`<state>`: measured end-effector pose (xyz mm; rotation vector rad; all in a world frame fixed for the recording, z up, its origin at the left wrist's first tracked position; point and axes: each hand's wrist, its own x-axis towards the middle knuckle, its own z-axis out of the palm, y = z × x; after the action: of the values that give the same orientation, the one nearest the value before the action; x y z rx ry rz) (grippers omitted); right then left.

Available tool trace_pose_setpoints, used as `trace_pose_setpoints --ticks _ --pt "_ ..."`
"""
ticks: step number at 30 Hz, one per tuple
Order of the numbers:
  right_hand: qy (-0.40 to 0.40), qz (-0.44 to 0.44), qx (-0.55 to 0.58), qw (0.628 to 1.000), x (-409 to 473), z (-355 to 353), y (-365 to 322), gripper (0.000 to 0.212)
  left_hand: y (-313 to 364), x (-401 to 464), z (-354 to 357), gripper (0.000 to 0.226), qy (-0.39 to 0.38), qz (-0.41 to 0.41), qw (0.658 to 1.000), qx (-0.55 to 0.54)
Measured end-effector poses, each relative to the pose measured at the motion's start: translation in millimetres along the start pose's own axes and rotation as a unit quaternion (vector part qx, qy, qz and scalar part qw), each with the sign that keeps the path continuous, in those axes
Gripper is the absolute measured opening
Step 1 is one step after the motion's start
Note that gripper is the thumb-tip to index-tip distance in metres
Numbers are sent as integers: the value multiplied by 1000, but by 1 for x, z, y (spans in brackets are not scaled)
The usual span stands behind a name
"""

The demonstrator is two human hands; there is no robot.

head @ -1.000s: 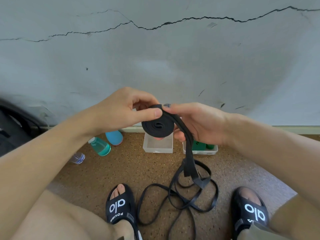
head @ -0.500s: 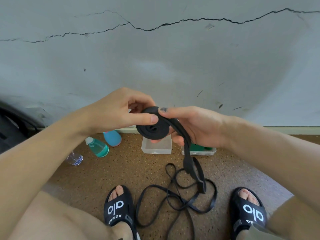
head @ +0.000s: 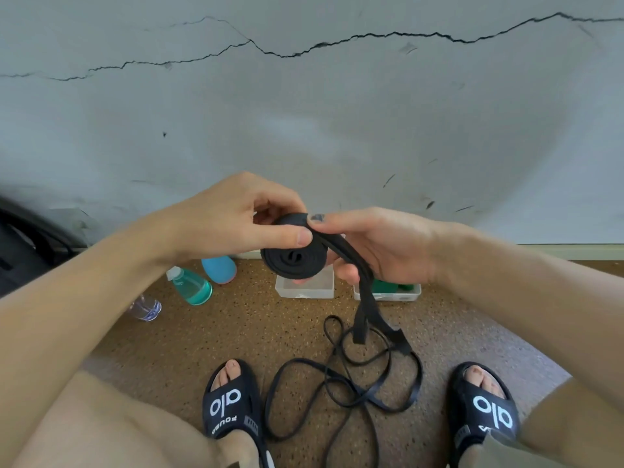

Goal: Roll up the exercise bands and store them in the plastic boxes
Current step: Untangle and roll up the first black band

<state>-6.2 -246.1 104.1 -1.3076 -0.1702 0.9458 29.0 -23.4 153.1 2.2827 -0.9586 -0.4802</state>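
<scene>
A black exercise band [head: 294, 260] is partly wound into a flat coil held between both hands at chest height. My left hand [head: 233, 217] pinches the coil from the left with thumb and fingers. My right hand [head: 381, 246] supports the coil from the right, its thumb on top. The band's loose tail [head: 366, 309] hangs down from my right hand to the floor. More thin black bands [head: 341, 383] lie tangled between my feet. Two clear plastic boxes stand by the wall: an empty one [head: 305, 288] and one [head: 388, 292] holding something green.
A teal spray bottle [head: 190, 287], a blue egg-shaped object [head: 219, 269] and a small clear bottle [head: 145, 307] stand on the cork floor at the left. A dark bag [head: 23, 248] sits far left. My sandalled feet [head: 233, 410] flank the tangle. A cracked grey wall rises behind.
The coil has tilted flatter and turned a little in my hands. The hanging tail has shortened and its end has lifted and swung off the floor pile.
</scene>
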Motion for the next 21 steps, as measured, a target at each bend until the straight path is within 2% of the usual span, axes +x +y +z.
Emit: trace_pose_setpoints --ticks 2,4,7,11,14,19,21 --pt "25 18 -36 999 2 3 4 38 3 2 5 24 -34 -11 999 30" --pt "31 26 -62 997 5 4 7 46 6 6 11 19 -54 -5 997 55" --pt "21 24 -60 998 7 1 9 52 5 7 10 20 -46 6 998 40" --pt "-60 6 22 998 3 -5 3 39 4 2 5 18 -14 20 999 -21" --pt "-30 -15 41 999 3 -4 2 33 5 2 3 18 9 23 1000 -19" --pt "48 2 -71 996 7 2 9 63 7 9 10 23 -55 5 997 51" --pt "57 7 -128 990 6 6 9 75 5 11 11 23 -55 6 998 39"
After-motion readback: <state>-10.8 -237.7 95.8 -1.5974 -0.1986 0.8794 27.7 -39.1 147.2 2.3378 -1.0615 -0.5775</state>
